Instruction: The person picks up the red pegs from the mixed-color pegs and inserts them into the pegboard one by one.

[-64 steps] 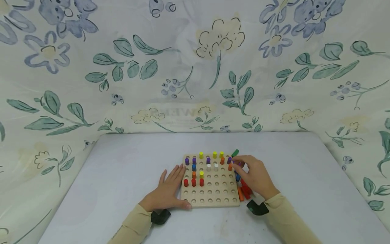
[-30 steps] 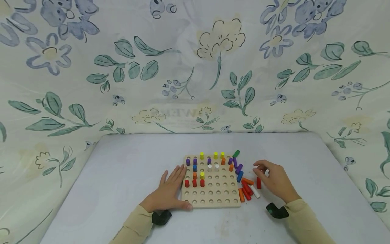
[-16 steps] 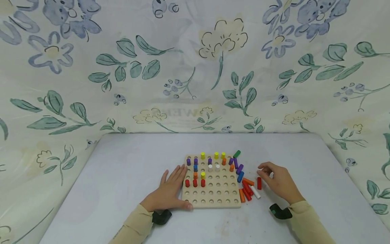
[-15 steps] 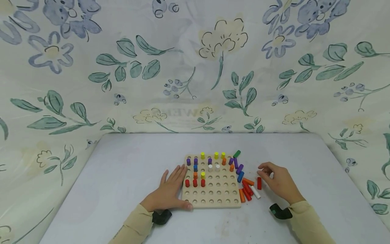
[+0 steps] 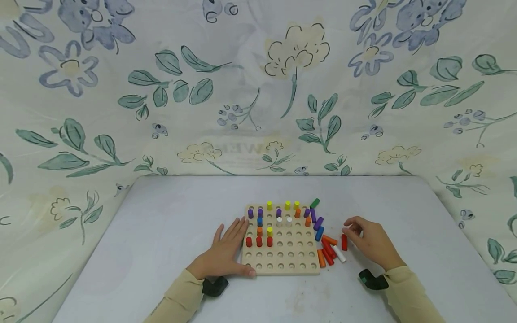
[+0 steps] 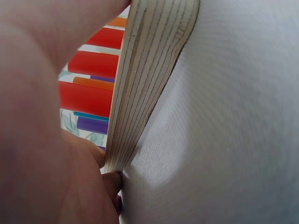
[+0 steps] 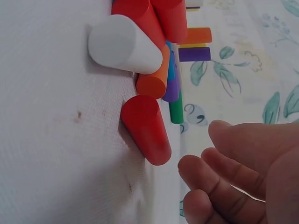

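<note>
A wooden pegboard lies on the table, with coloured pegs standing in part of its holes. My left hand rests against the board's left edge, fingers spread, thumb at the near left corner. In the left wrist view the layered side of the board runs close by the fingers. To the right of the board my right hand hovers with loosely bent fingers, holding nothing. Just beside its fingertips lies a single red peg; in the right wrist view a gap shows between that red peg and the fingers.
Loose pegs lie along the board's right side: a green peg, purple ones, a blue peg, orange and red ones, and a white peg. A floral cloth hangs behind the white table.
My right hand has left the board's upper right corner and moved right, to beside the lone red peg. Over the last half second it barely moves. The left hand stays in place.
</note>
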